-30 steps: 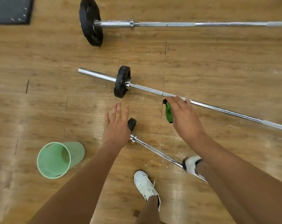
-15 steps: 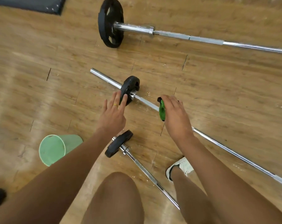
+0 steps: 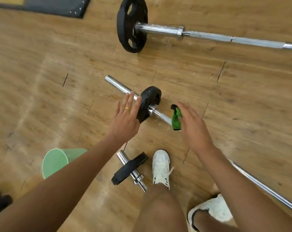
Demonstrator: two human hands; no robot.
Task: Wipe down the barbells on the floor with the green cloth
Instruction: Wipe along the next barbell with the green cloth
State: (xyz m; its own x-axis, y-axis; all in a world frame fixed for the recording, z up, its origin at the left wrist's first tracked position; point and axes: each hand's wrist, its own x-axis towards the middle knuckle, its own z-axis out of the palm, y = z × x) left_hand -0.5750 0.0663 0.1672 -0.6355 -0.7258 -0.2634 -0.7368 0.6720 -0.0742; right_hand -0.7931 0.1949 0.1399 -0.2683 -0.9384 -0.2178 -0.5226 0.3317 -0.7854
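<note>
- So, closest in: a short barbell (image 3: pixel 128 168) lies on the wood floor (image 3: pixel 41 81), just beside a white shoe (image 3: pixel 160 166).
- Left of it, a green cup (image 3: pixel 58 163) lies on its side, mouth toward the camera, with only its plain green inside showing.
- Right hand (image 3: pixel 192 129) holds the green cloth (image 3: pixel 176 120) bunched against the bar of the middle barbell (image 3: pixel 118 85), just right of its small black plate (image 3: pixel 149 101).
- Left hand (image 3: pixel 125 119) is flat, fingers straight and spread, holding nothing, right at that plate. Touching it or not, can't tell.
- Bare boards open out to the left, and also between the middle one and the far barbell (image 3: pixel 208 35).
- Dark mat (image 3: pixel 58 5) sits at the far left.
</note>
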